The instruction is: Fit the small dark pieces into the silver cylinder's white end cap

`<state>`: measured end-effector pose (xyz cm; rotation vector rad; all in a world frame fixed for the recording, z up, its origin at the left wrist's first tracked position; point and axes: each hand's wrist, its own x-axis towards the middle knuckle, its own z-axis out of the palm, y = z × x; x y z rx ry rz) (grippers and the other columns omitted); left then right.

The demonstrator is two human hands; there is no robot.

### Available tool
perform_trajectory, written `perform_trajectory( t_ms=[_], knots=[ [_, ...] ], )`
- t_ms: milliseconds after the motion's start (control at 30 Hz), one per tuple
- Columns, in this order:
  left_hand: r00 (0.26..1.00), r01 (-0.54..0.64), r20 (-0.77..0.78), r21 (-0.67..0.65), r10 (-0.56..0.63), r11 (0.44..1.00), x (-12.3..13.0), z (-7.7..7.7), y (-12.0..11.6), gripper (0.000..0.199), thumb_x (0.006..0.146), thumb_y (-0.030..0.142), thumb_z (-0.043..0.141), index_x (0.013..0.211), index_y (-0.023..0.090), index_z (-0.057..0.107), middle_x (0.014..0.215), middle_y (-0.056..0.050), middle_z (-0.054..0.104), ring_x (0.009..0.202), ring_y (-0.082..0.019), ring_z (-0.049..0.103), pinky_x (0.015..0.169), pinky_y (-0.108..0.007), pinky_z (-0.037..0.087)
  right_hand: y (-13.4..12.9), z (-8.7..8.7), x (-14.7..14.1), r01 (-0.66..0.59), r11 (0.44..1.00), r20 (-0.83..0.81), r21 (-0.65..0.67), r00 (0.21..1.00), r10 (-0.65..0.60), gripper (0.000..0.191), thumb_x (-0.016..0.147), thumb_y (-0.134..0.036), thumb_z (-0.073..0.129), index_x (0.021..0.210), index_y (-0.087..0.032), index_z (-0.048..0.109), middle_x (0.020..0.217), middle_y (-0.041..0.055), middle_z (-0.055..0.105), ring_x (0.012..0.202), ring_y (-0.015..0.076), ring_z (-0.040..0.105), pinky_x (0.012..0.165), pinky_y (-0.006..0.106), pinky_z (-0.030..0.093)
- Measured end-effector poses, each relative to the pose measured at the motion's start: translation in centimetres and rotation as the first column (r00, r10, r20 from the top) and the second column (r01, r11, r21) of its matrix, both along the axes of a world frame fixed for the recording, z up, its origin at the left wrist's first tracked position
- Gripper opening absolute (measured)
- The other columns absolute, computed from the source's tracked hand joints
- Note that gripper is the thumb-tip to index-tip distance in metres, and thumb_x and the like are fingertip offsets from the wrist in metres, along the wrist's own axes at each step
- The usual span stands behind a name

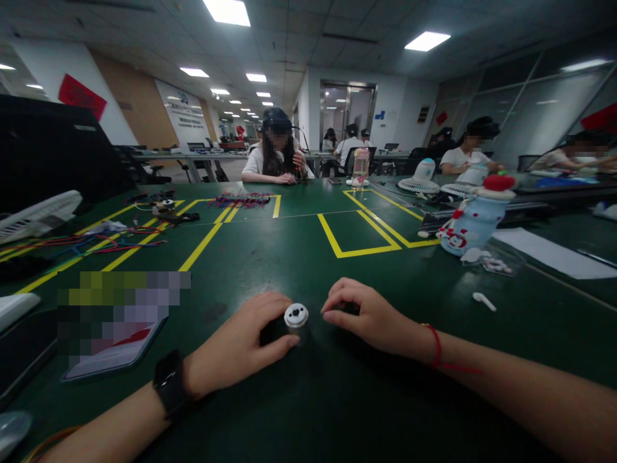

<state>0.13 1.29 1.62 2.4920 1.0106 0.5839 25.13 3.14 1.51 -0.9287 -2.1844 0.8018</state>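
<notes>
On the green table, a small upright metal cylinder point(296, 316), motor-like, shows a pale round top with dark holes. My left hand point(255, 328) grips it, thumb at the near side and fingers at the left and behind. A black watch sits on that wrist. Just right of the cylinder, apart from it, is my right hand point(369, 318). Its fingers are curled, and thumb and forefinger tips come together in a pinch. Whatever may be between those tips is too small to make out. A red string circles the right wrist.
A blue bottle point(475, 218), a white earbud point(483, 301) and white paper point(554, 252) lie to the right. Leftward are a flat card-like sheet point(116, 354), loose wires point(120, 238) and a dark monitor point(53, 148). Opposite sits a person point(274, 151) behind a wire pile point(241, 200).
</notes>
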Motion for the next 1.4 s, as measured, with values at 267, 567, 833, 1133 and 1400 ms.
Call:
perform_trajectory(
  t_ms=[267,567,833,1133,1400],
  knots=[
    [1.000,-0.014,0.001,-0.027,0.014,1.000,-0.3,-0.3,0.2,0.022,0.089,0.034,0.057,0.108,0.022,0.058,0.112,-0.006,0.062,0.102,-0.023,0.057,0.093,-0.039,0.046,0.0,-0.4,0.2,-0.076,0.993,0.225,0.089,0.973,0.054,0.012,0.085,-0.028,0.065,0.092,-0.021,0.072,0.097,0.0045,0.063,0.093,0.0180,0.054,0.085,0.035,0.041],
    [1.000,-0.007,-0.003,-0.012,0.007,1.000,-0.2,-0.3,0.2,0.024,0.091,0.036,0.056,0.110,0.022,0.058,0.111,-0.006,0.062,0.101,-0.023,0.057,0.091,-0.039,0.047,-0.5,-0.3,0.4,-0.065,0.993,0.194,0.095,0.980,0.045,0.011,0.083,-0.027,0.066,0.091,-0.021,0.072,0.098,0.0051,0.064,0.094,0.0184,0.055,0.086,0.036,0.042],
    [1.000,-0.007,0.012,-0.022,0.007,1.000,-0.4,-0.3,0.2,0.025,0.091,0.037,0.056,0.112,0.023,0.058,0.113,-0.006,0.062,0.102,-0.023,0.057,0.091,-0.040,0.047,1.7,-0.5,1.2,0.173,0.910,-0.209,-0.376,0.941,-0.265,0.027,0.080,-0.037,0.065,0.094,-0.015,0.068,0.081,0.0033,0.065,0.066,0.0115,0.056,0.058,0.025,0.042],
    [1.000,-0.013,0.006,-0.026,0.013,1.000,-0.5,-0.2,0.2,0.024,0.091,0.035,0.057,0.111,0.023,0.058,0.113,-0.004,0.062,0.100,-0.022,0.058,0.090,-0.037,0.048,6.3,-1.7,4.3,0.331,0.838,-0.349,-0.435,0.796,-0.495,0.028,0.080,-0.040,0.061,0.088,-0.013,0.061,0.074,0.0013,0.057,0.057,0.0090,0.049,0.053,0.026,0.040],
    [1.000,-0.009,-0.012,-0.017,0.009,1.000,-0.6,-0.4,0.2,0.024,0.092,0.035,0.057,0.113,0.024,0.055,0.114,-0.002,0.060,0.102,-0.020,0.056,0.091,-0.037,0.045,2.9,-0.6,2.5,0.118,0.989,0.011,-0.093,0.993,-0.118,0.022,0.079,-0.035,0.068,0.092,-0.017,0.071,0.086,0.0041,0.064,0.073,0.0135,0.054,0.066,0.029,0.042]
  ],
)
